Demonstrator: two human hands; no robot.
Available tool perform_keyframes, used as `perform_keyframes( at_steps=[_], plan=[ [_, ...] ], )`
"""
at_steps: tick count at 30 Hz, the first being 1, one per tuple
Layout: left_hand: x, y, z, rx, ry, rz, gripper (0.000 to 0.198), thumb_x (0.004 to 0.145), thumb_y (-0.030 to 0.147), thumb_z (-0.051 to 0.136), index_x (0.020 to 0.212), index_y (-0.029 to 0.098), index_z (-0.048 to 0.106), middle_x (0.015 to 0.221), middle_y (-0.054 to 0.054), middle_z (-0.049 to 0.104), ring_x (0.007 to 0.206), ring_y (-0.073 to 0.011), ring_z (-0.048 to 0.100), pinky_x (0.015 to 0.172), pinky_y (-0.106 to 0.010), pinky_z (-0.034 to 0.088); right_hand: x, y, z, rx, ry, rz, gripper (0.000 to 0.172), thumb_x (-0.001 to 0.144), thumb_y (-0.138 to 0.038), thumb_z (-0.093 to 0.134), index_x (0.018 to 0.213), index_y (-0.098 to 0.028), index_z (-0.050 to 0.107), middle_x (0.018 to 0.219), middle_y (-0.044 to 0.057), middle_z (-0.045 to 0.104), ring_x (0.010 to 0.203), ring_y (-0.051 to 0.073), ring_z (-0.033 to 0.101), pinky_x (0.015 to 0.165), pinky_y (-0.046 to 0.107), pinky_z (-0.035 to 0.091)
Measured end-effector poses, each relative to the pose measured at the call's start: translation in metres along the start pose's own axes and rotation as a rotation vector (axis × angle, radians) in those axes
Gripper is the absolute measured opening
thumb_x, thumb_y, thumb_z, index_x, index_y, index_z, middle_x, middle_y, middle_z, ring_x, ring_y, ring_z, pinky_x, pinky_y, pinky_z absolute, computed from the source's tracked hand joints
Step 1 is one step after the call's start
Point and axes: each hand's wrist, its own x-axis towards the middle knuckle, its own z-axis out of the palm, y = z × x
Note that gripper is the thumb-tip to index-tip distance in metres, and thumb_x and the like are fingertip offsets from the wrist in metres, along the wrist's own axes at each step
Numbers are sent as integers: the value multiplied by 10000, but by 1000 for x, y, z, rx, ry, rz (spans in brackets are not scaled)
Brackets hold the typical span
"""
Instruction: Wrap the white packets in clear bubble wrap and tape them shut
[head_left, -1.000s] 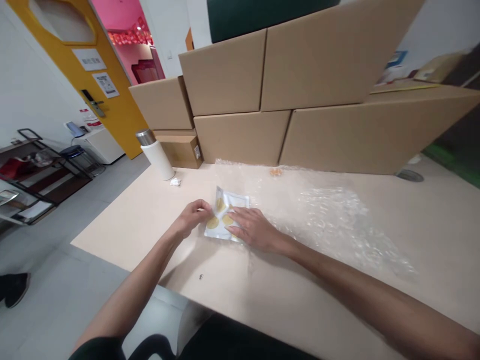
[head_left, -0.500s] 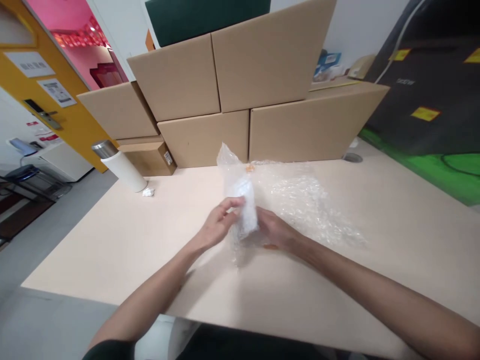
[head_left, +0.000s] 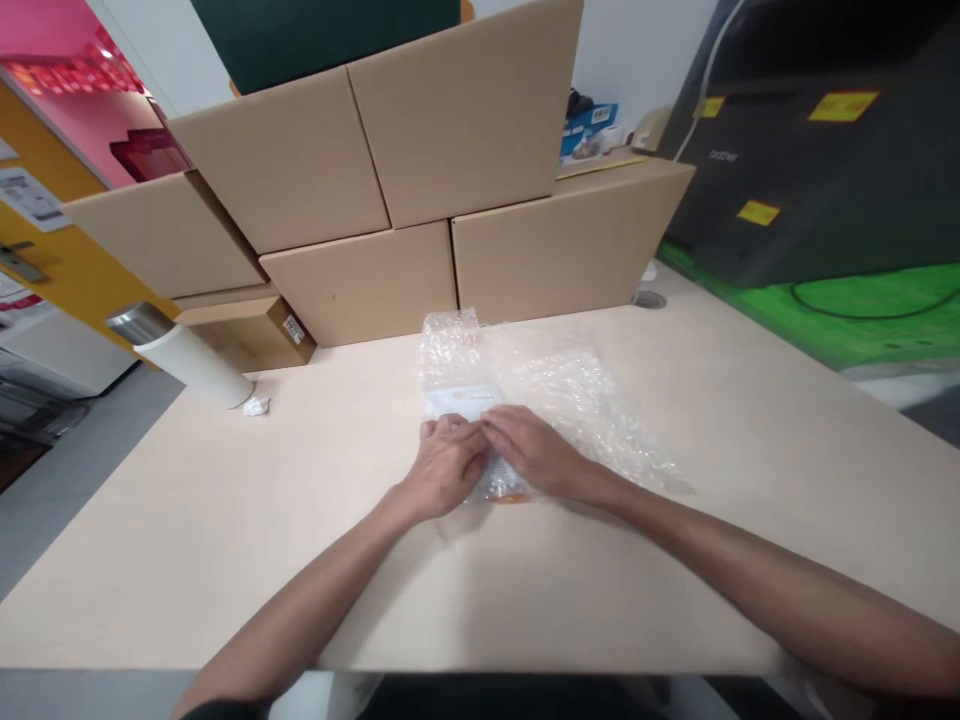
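A flat white object (head_left: 456,402), its kind hidden under clear plastic, lies on the table amid bubble wrap (head_left: 600,410). Over its left part my left hand (head_left: 444,468) is curled, fingers bent onto it and pressing the film. My right hand (head_left: 536,448) comes in from the right with fingers together, its tips meeting the left hand's fingers on the wrapped object. What the fingertips pinch is partly hidden. A loose end of bubble wrap stands up behind the object, and an orange strip (head_left: 510,497) shows at its near edge.
Cardboard boxes (head_left: 360,285) are stacked along the table's back edge. A white bottle with a metal cap (head_left: 196,365) stands at the left, a crumpled white scrap (head_left: 256,407) beside it. Back right, there is a small round grey item (head_left: 649,299) and a large black case (head_left: 795,190).
The white object was tilted up between my hands; now it lies flat on the table. Both hands have come together over it. The camera view has turned right.
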Motion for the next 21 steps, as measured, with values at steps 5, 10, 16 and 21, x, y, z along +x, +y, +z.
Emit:
perform_keyframes(
  at_steps=[5, 10, 16, 21],
  plan=[
    [-17, -23, -3, -456, 419, -505, 651, 796, 462, 673, 1353, 176, 494, 1351, -203, 524, 1203, -341, 526, 963, -500, 415, 6, -7, 10, -106, -57, 40, 461, 1045, -455, 231, 828, -205, 553, 893, 81, 628, 855, 220, 550, 904, 427, 417],
    [-19, -11, -29, -1032, 476, -602, 718, 764, 498, 726, 1340, 199, 418, 1152, -110, 656, 941, -204, 638, 823, -336, 485, 1, -15, -5, -16, -81, 148, 475, 998, -588, 319, 892, -222, 602, 957, 79, 663, 925, 250, 590, 895, 442, 428],
    [12, 40, -19, -824, 339, -156, 425, 924, 440, 582, 1309, 272, 518, 1441, -84, 522, 1254, -258, 532, 1009, -401, 438, -22, -5, -42, 265, -17, 199, 441, 991, -522, 361, 1197, -259, 648, 1267, 91, 661, 1175, 283, 594, 1005, 472, 446],
    [52, 62, 18, -466, 186, 138, 496, 961, 439, 528, 1424, 284, 444, 1592, -91, 369, 1473, -324, 285, 1182, -546, 184, -61, 26, -66, -20, 245, 190, 385, 897, -453, 469, 1082, -221, 714, 1231, 146, 660, 1196, 351, 555, 1050, 578, 383]
  ],
)
